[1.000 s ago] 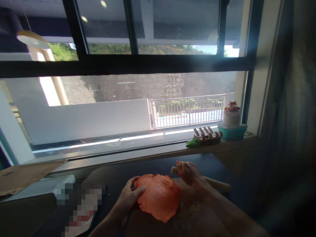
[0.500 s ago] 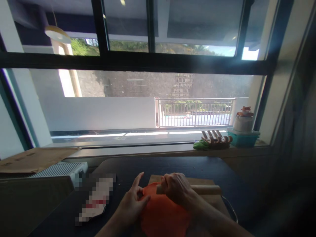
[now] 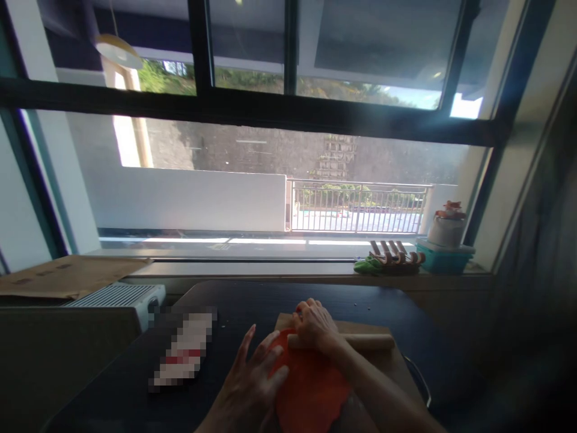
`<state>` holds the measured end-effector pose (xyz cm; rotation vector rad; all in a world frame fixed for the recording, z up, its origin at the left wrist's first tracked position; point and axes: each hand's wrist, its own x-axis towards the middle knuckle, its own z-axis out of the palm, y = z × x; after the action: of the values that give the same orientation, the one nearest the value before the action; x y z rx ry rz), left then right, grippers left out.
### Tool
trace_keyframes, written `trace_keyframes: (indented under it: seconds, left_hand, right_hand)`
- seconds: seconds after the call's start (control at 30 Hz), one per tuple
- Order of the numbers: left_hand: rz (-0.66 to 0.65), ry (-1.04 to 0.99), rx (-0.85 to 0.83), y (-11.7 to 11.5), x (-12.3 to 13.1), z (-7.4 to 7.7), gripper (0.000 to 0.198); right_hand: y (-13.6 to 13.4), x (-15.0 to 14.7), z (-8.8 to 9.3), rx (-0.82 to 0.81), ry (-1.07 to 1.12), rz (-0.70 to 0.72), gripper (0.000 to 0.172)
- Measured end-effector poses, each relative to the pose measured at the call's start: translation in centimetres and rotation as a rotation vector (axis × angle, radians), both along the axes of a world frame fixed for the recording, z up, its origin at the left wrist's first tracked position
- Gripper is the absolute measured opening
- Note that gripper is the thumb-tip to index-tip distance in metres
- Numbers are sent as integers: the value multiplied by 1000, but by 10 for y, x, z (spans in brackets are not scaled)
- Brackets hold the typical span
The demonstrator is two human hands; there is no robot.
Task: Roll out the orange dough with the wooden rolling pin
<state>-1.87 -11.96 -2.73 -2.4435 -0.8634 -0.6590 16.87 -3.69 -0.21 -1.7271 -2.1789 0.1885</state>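
That orange sheet (image 3: 311,394) looks soft, light and easily torn, best lifted on flat palms. It lies on the board (image 3: 402,376) on the worktop (image 3: 252,294). The right hand (image 3: 315,325) grips the rolling pin (image 3: 372,343); the left hand (image 3: 255,382) spreads at its edge.

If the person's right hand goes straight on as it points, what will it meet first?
Past the flat black tabletop, the right hand would probably meet the long, pale window sill first; its relative height is hard to judge.
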Motion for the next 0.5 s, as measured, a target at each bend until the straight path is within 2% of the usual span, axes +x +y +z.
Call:
trace_keyframes:
  seconds: [0.13, 0.2, 0.27, 0.4, 0.5]
  left_hand:
    - [-30, 14, 52, -6, -5, -8, 25]
    - [-13, -40, 42, -11, -6, -14, 19]
    - [14, -81, 15, -13, -3, -16, 16]
    - [26, -65, -35, -6, 6, -13, 16]
    - [-8, -86, 3, 2, 10, -11, 16]
  right_hand:
    - [-28, 3, -9, 67, 14, 56, 29]
    - [-31, 2, -11, 75, 6, 57, 30]
    - [-20, 0, -9, 21, -12, 28, 32]
    - [16, -6, -4, -99, -27, -95, 41]
    - [25, -7, -4, -80, -18, -80, 46]
